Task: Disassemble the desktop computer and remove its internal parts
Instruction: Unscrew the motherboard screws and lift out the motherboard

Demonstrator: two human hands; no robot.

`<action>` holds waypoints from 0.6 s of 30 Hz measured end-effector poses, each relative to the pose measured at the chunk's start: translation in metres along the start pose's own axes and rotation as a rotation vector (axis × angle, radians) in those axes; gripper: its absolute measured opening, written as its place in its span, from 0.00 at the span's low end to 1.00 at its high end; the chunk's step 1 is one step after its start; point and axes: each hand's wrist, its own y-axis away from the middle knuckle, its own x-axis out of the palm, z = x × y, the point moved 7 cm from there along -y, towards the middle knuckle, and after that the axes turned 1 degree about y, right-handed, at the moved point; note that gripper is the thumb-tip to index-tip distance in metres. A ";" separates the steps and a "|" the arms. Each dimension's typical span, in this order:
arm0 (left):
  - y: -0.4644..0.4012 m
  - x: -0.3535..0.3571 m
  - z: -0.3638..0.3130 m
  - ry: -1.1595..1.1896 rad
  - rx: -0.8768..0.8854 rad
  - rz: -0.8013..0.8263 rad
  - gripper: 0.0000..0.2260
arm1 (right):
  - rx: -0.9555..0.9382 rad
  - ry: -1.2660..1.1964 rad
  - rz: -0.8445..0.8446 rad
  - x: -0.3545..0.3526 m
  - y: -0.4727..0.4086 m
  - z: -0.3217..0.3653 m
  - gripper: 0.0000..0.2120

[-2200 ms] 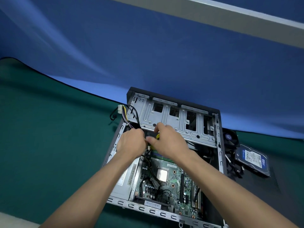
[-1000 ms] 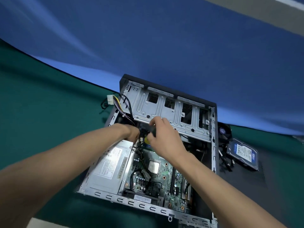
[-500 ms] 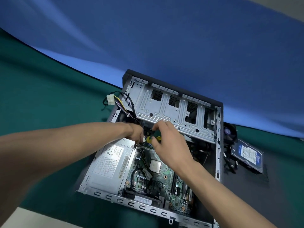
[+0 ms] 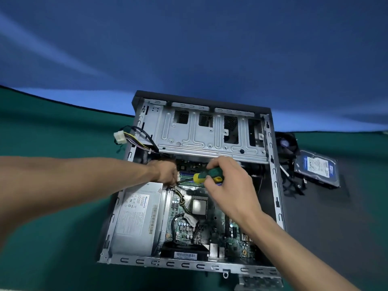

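Lying on its side on a green mat [image 4: 42,143], the opened desktop computer [image 4: 275,185] sits at the centre of the bench, its white power connector [image 4: 120,138] and wire bundle draped over the case's left edge. At the left of the chassis the silver power supply [image 4: 136,217] remains in its bay. Just above its top corner the left hand [image 4: 167,172] reaches in, fingers curled at the screwdriver's tip; whether they pinch a screw or merely steady the blade cannot be told, as the fingertips are hidden. Moving right, the right hand [image 4: 228,181] pinches the green-and-yellow screwdriver [image 4: 207,175] by its handle, the shaft angled down and left across the memory slots of the motherboard [image 4: 189,227], below the empty drive cage [image 4: 210,133]. The step in hand appears to be loosening a fastener near the power supply's corner. The next move likely calls for firm turning with the tip seated, then lifting the screw clear. Farther right, a fan [image 4: 286,143] and a hard drive [image 4: 317,168] already lie outside the case, near each other.
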 end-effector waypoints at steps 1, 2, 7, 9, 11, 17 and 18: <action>-0.001 0.001 0.000 0.013 -0.011 -0.001 0.05 | 0.023 -0.031 -0.021 -0.002 0.003 -0.007 0.08; -0.001 0.001 0.001 0.031 -0.025 0.002 0.05 | 0.042 -0.058 -0.041 -0.004 0.006 -0.013 0.08; -0.005 0.007 0.005 0.204 -0.191 0.029 0.07 | 0.133 -0.216 -0.181 -0.010 0.013 -0.041 0.09; -0.004 0.010 0.002 0.254 -0.253 0.033 0.06 | 0.156 -0.283 -0.215 -0.009 0.014 -0.051 0.10; -0.004 0.012 -0.003 0.237 -0.301 0.027 0.09 | 0.158 -0.327 -0.203 -0.003 0.015 -0.056 0.13; -0.004 0.019 -0.008 0.131 -0.296 0.066 0.16 | 0.185 -0.397 -0.098 0.023 0.012 -0.070 0.16; -0.004 0.019 -0.008 0.114 -0.283 0.071 0.16 | 0.190 -0.404 -0.095 0.026 0.012 -0.073 0.14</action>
